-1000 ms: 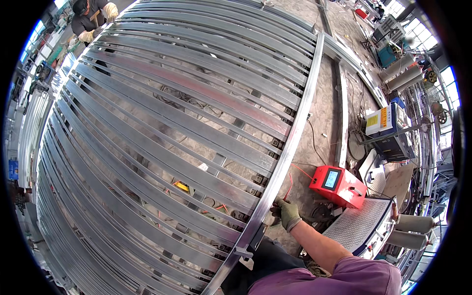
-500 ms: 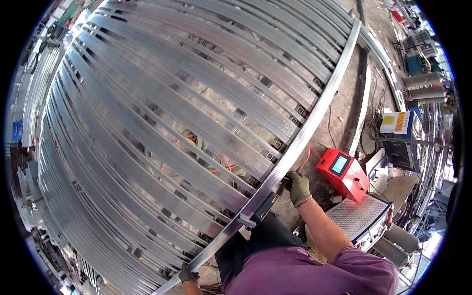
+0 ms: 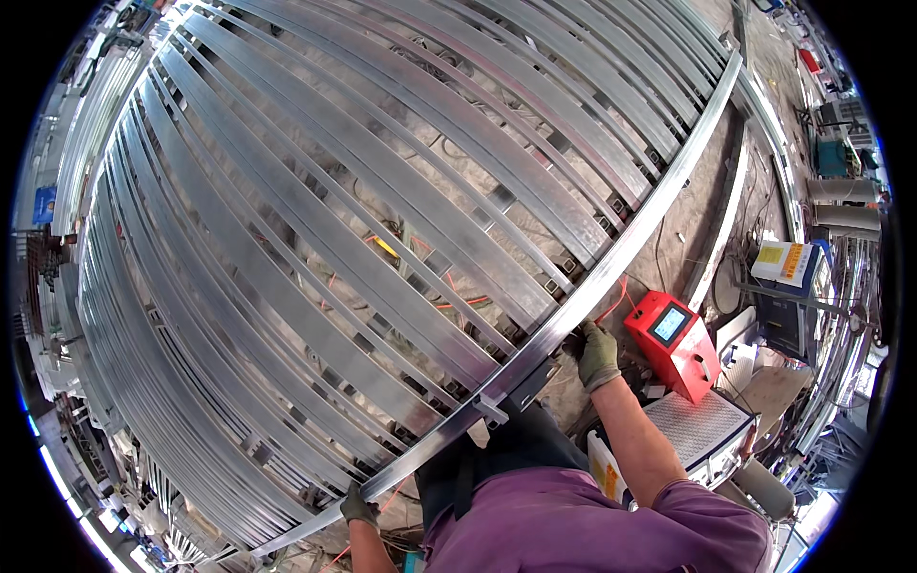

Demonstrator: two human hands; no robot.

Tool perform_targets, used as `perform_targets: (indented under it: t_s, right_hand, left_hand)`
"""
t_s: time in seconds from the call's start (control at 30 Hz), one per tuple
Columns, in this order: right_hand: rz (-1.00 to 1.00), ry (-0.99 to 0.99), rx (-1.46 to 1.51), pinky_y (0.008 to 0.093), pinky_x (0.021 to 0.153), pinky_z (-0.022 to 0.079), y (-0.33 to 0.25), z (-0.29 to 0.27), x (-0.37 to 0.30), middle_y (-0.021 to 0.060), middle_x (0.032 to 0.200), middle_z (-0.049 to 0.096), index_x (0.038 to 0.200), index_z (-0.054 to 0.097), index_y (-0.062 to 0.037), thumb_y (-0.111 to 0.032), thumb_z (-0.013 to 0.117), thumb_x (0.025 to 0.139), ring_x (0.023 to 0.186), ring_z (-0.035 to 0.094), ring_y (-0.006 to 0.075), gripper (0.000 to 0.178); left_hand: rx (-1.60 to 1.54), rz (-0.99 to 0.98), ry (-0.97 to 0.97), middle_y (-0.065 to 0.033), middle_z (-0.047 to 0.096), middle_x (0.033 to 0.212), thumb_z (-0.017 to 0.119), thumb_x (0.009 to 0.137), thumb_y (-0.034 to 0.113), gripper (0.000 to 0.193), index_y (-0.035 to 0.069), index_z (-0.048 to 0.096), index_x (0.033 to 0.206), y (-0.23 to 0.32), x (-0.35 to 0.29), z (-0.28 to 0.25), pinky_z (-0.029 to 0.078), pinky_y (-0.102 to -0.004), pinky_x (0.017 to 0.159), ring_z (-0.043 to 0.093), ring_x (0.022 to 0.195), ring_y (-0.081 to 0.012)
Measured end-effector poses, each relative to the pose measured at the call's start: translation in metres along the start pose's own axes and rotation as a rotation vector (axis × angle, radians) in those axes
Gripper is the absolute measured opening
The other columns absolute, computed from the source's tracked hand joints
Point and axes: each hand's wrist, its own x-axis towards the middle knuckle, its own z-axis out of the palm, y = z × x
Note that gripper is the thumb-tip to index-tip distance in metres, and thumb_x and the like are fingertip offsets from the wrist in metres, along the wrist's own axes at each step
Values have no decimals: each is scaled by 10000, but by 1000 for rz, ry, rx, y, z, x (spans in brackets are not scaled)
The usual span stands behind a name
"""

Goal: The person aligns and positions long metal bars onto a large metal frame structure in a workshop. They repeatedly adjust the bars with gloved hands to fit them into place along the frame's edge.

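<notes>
A long silver metal rail (image 3: 659,215) runs diagonally across the ends of many parallel silver metal tubes (image 3: 353,205). My left hand (image 3: 359,509), in a dark green glove, is closed on the near rail toward its lower left end. Farther up, my right hand (image 3: 599,358), in an olive glove, is closed just beside the rail's near side. Its fingers are partly hidden, with something dark next to them that I cannot make out. A thin red-orange cord (image 3: 615,302) runs from a red box with a screen (image 3: 673,346) toward this hand.
Right of my arm stands a case with a patterned metal top (image 3: 693,430). A dark machine with a white and yellow panel (image 3: 785,277) is beyond it. Cables and a yellow item (image 3: 385,246) show below the tubes. A short metal piece (image 3: 492,409) juts from the rail near my body.
The whole view has shifted, with the rail and red box appearing slightly farther right. Both hands remain at about the same places along the rail.
</notes>
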Motion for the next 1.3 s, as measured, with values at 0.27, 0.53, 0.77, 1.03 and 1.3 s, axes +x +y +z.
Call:
perform_targets:
  t_s: [0.27, 0.53, 0.77, 1.03, 1.3]
  right_hand:
    - [-13, -30, 47, 379, 563, 614, 7, -4, 1, 113, 913, 728, 1096, 668, -12, -178, 632, 1011, 691, 716, 242, 190]
    - [-7, -37, 47, 432, 603, 627, 5, 0, -8, 129, 948, 709, 1124, 642, 9, -183, 624, 1026, 720, 716, 284, 216]
    - [-36, -43, 33, 388, 612, 607, 5, -2, -7, 101, 901, 711, 1070, 664, -14, -198, 654, 1014, 698, 702, 259, 192]
    - [-13, -93, 40, 381, 616, 574, 8, -2, -6, 51, 887, 722, 1091, 707, -78, -259, 638, 1014, 728, 695, 218, 208]
    - [-12, -111, -76, 411, 961, 578, 21, -27, 22, 100, 1241, 712, 1342, 638, -54, -254, 464, 1083, 1085, 703, 259, 371]
  left_hand:
    - [-11, -26, 39, -170, 682, 890, 721, 906, 480, 520, 50, 648, 1188, 8, -9, 4, 432, -415, 362, 587, 459, -305]
    - [47, 27, 109, -176, 673, 818, 754, 878, 542, 625, -44, 656, 1070, 16, -31, 10, 456, -409, 388, 600, 472, -295]
    - [59, 58, 60, -172, 684, 807, 721, 896, 577, 644, -53, 689, 1027, 8, -22, 6, 452, -402, 404, 607, 493, -288]
    - [89, 28, 29, -165, 680, 877, 758, 871, 526, 592, -17, 682, 1094, 14, -24, 5, 471, -413, 427, 621, 515, -306]
    - [280, 107, 84, -283, 673, 1191, 644, 884, 686, 935, -169, 583, 1257, -21, 29, 2, 478, -422, 848, 647, 1027, -358]
